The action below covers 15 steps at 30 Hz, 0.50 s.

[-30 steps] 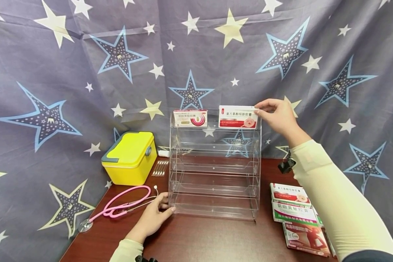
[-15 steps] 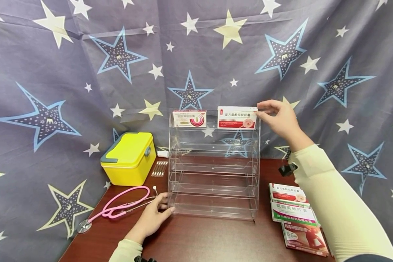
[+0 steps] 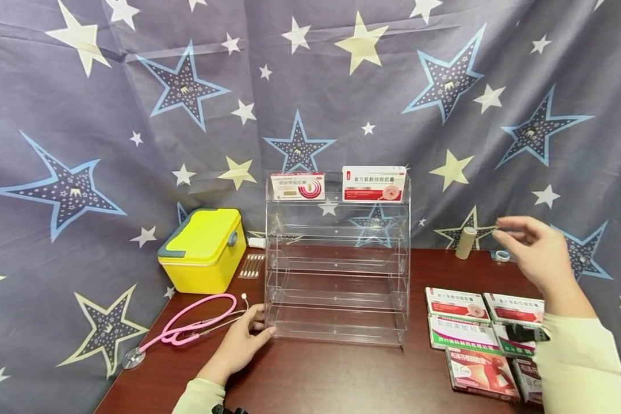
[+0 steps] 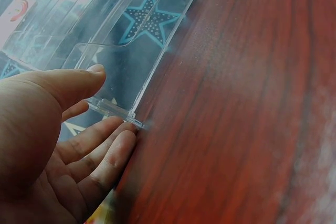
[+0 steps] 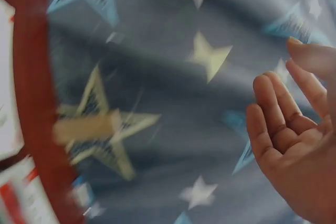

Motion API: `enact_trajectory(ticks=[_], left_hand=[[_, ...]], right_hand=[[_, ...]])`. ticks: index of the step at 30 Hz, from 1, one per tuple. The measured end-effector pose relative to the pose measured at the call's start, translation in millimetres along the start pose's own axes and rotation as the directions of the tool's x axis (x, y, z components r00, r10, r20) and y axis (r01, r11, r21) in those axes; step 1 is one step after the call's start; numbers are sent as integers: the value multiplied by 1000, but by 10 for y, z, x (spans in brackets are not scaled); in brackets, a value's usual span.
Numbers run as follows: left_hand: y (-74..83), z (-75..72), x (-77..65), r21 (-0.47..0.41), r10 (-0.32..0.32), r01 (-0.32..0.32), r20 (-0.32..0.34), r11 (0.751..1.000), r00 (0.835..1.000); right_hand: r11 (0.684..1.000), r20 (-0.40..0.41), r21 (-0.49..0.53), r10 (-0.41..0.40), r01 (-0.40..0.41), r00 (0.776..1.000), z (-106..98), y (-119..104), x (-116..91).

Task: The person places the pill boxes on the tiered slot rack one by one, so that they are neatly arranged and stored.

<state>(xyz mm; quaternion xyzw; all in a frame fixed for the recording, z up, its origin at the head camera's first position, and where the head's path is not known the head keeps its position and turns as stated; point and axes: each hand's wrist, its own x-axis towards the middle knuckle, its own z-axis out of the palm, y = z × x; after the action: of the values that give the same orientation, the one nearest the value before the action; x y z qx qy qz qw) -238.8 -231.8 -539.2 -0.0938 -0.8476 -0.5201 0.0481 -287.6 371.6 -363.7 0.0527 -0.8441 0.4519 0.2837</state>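
Observation:
A clear tiered display rack (image 3: 336, 299) stands on the table. At its lower left corner my left hand (image 3: 240, 345) touches the side with relaxed fingers; in the left wrist view the fingertips (image 4: 123, 142) meet the rack's bottom edge and the thumb lies above. Two medicine boxes stand in the top tier: a smaller white-and-pink medicine box (image 3: 298, 187) on the left and a larger white-and-red medicine box (image 3: 374, 184) on the right. My right hand (image 3: 540, 253) is in the air right of the rack, fingers loosely bent, holding nothing.
Several medicine boxes lie in rows on the right, including a red medicine box (image 3: 481, 372). Behind them are a tan roll (image 3: 466, 243) and a tape roll (image 3: 502, 256). On the left are a yellow case (image 3: 202, 253), cotton swabs (image 3: 252, 266) and a pink stethoscope (image 3: 181, 330).
My right hand has let go of the white-and-red medicine box in the top tier and moved right and down, above the boxes on the table. My left hand stays at the rack's corner.

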Motion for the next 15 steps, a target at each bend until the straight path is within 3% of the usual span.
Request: enact_trajectory(ticks=[9, 15], left_hand=[[-22, -9, -26, 13, 3, -3, -16, 1000, 1000], [-14, -3, -8, 31, 6, -5, -12, 1000, 1000]], right_hand=[[983, 67, -94, 162, -155, 985, -204, 791, -356], [954, 135, -145, 282, -262, 950, -254, 1011, -539]])
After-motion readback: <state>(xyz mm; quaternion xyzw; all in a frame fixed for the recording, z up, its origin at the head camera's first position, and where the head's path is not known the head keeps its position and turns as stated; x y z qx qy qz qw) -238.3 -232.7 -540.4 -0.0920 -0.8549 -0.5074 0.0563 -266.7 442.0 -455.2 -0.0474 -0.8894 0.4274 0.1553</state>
